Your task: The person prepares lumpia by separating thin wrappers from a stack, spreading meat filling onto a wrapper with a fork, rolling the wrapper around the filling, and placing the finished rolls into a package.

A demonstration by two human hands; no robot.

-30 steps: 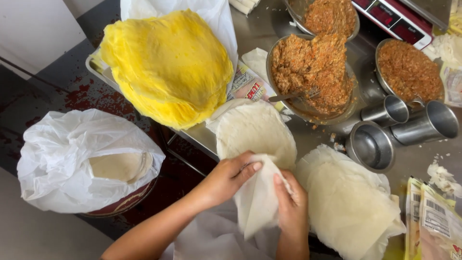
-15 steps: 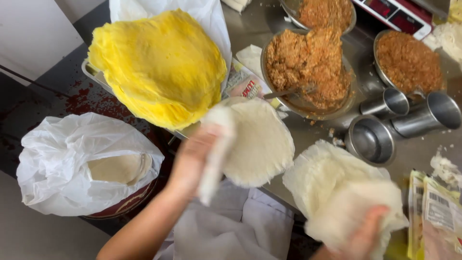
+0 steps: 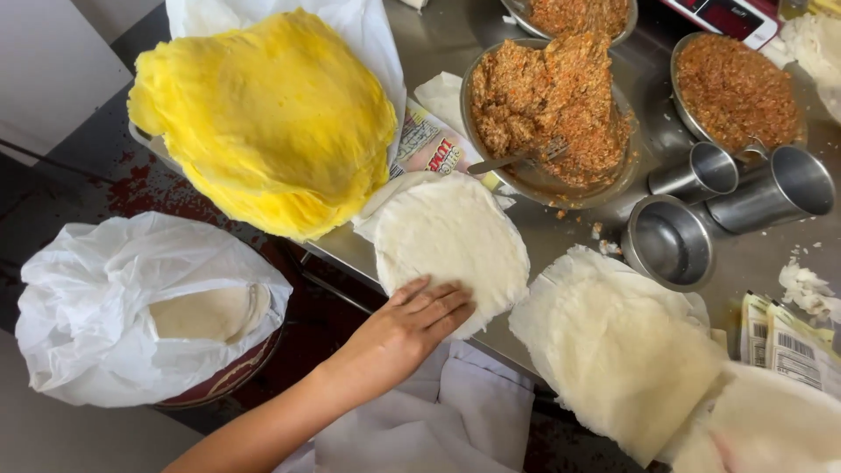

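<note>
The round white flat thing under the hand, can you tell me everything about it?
The round white sheet is a thin, pale, soft-looking disc, like uncooked dough or a wrapper, with a slightly uneven edge. It lies flat at the front edge of the steel counter, its near side a little over the edge. The left hand presses on its lower left part with flat fingers. Its top edge overlaps a printed packet. A metal bowl of brown filling sits just behind it, apart.
</note>
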